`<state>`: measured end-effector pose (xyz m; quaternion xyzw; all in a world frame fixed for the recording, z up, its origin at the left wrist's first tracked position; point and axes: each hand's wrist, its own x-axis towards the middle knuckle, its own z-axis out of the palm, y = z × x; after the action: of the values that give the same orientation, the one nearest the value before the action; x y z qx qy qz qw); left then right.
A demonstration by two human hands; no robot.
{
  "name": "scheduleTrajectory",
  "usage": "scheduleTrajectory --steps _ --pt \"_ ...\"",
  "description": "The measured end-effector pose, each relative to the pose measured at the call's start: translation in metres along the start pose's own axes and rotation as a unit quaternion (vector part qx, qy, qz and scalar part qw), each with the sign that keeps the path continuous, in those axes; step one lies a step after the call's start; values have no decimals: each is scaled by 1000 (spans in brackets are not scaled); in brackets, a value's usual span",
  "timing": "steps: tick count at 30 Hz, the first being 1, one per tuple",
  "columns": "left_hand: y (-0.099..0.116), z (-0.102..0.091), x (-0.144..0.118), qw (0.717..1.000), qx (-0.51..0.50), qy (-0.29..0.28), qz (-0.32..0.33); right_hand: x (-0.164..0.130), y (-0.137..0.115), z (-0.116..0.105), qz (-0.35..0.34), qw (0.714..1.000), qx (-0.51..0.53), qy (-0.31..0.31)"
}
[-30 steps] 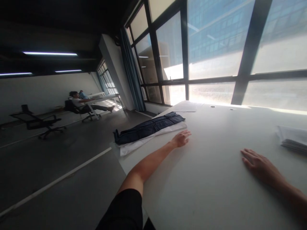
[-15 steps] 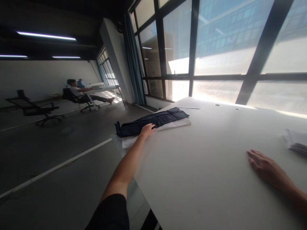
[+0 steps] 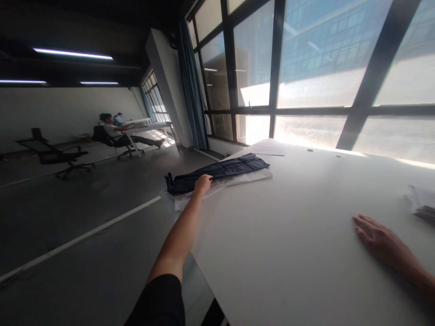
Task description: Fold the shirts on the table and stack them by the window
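**Left arm at full stretch, fingers on the dark garment**

Reaching far out across the white table: left arm nearly straight, bare forearm rising from a black sleeve at the bottom edge, wrist level with the table's left edge. Left hand knuckles-up, curled, fingers drawn together and pinched on the near edge of the dark blue garment; thumb hidden, so the exact pinch hard to make out. Garment folded into a long narrow strip, lying near the table's far left corner, running along that edge, resting on a folded white cloth that shows beneath and just beside it.

Right hand well apart from the left, palm down, flat on the bare tabletop at the right side, fingers extended and slightly spread, pointing left, holding nothing; forearm running off the lower right corner.

Farther off: a stack of folded light cloth at the right edge, sheets of paper at the far table end near the tall windows. Across the dim room, a seated person at another desk, an empty office chair nearby.
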<state>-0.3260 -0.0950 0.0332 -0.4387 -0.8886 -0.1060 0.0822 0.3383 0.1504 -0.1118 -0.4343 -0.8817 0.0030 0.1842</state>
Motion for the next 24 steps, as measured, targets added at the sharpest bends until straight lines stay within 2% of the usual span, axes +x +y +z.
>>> scheduleTrajectory --steps 3,5,7,9,14,18,24 --pt "16 -17 -3 999 16 42 3 1 -5 -3 5 1000 -2 0" --pt "34 -27 -6 997 32 57 26 1 -10 -6 6 1000 0 5" --pt "58 -33 -12 995 59 37 72 0 -15 -10 7 1000 1 14" --pt "86 -34 -22 989 82 -9 122 0 -20 -12 10 1000 1 21" --pt "153 -19 -56 970 73 -104 209 -1 -25 -15 11 1000 -11 21" --pt "186 -4 -81 943 58 -190 266 -1 -28 -15 12 999 -13 32" --pt "234 11 -106 920 11 -227 320 -1 -44 -28 34 999 12 28"
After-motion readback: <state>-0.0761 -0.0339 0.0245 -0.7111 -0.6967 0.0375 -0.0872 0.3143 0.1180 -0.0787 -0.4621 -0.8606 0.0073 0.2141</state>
